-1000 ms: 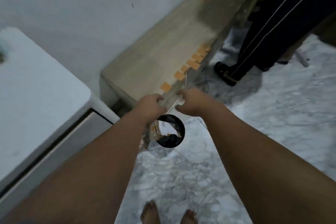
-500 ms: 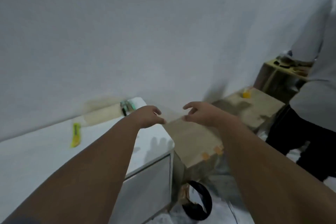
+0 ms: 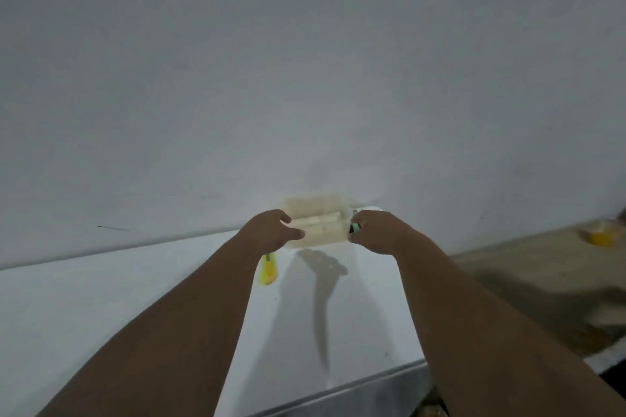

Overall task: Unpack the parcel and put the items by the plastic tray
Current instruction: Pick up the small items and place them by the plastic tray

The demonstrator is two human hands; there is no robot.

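Parcel (image 3: 321, 235) hangs pale and blurred between your hands at the worktop's (image 3: 101, 298) 12 o'clock, just before the plastic tray (image 3: 315, 206). Your left hand (image 3: 271, 234) and right hand (image 3: 376, 235) each have a pinching grip on one end. It looks light, thin and limp, probably slippery, so hold the edges, not the middle.

A pale rectangular plastic tray (image 3: 315, 211) is set on the white flat tabletop (image 3: 101, 315) between the left hand (image 3: 271, 230) and right hand (image 3: 379, 234). A yellow plastic utility knife (image 3: 268, 270) is laid just under the left wrist.
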